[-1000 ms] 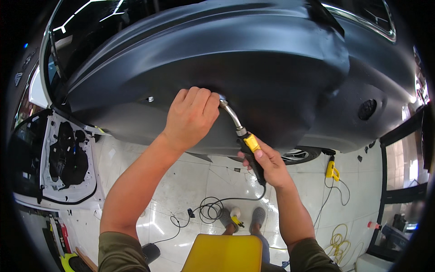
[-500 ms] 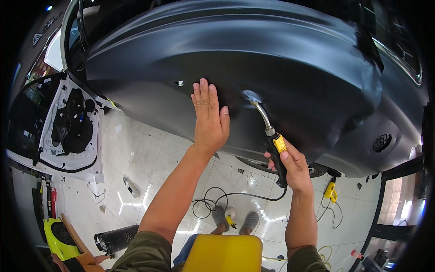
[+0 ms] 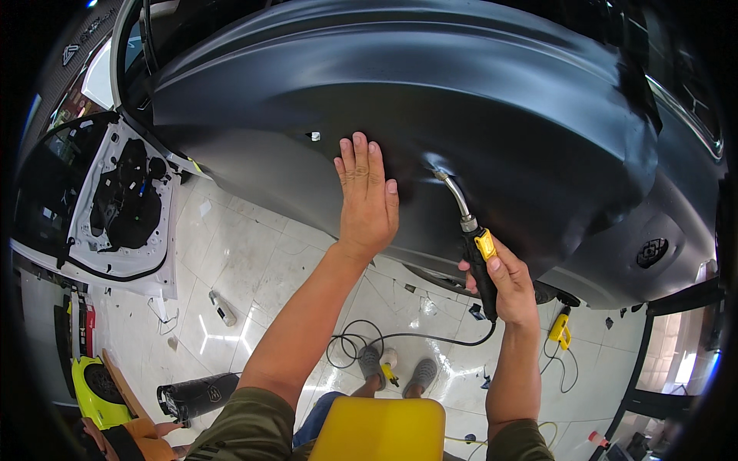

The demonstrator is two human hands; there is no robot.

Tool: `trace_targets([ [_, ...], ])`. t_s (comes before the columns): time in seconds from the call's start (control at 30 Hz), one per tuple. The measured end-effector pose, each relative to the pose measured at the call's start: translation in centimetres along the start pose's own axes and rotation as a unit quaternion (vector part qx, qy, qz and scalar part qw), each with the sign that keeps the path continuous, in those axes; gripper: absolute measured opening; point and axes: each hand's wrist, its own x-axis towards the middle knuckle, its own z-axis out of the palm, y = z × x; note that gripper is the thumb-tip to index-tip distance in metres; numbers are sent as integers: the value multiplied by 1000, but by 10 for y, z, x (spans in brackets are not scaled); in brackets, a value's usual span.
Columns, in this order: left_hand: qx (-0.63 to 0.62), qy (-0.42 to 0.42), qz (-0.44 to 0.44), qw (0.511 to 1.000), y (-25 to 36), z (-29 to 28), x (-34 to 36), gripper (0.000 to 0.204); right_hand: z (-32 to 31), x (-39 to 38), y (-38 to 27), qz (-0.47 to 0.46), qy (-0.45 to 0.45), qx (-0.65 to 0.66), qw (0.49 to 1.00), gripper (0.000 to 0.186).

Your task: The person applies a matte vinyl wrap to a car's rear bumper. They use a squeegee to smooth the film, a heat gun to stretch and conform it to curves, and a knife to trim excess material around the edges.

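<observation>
My left hand [image 3: 366,196] lies flat against a large matt dark panel of a car body [image 3: 292,184], fingers straight and pointing away from me. A small white patch [image 3: 315,136] shows on the panel just left of the fingertips. My right hand [image 3: 506,280] is closed round the black handle of a hand torch [image 3: 477,261], which has a yellow trigger and a bent metal nozzle. The nozzle tip points at the panel, right of my left hand, close to a pale shiny reflection. I cannot tell whether the tip touches.
A thin black hose [image 3: 415,335] runs from the handle and coils on the tiled floor. A yellow-and-white bottle, a yellow heat gun [image 3: 560,332], a black roll [image 3: 198,398] and a spray can [image 3: 223,309] lie around. An open white car door [image 3: 154,246] stands left. Another person sits lower left.
The whole view has shifted a little, so everything sits slightly further right. My hands and the torch keep about the same place on the panel.
</observation>
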Motion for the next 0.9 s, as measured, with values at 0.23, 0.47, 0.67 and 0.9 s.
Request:
trace_targets([
  [0.23,3,-8,-2,1000,2,-2,1,56,-2,1,-1,-10,-6,-9,1000,54],
  [0.47,-4,-14,-4,1000,2,-2,0,56,-2,1,-1,-15,-6,-14,1000,54],
  [0.67,-3,-18,-3,1000,1,-3,-1,56,-2,1,0,-8,2,-9,1000,55],
  [0.9,-7,-21,-5,1000,1,-3,-2,56,-2,1,-1,-10,2,-15,1000,54],
])
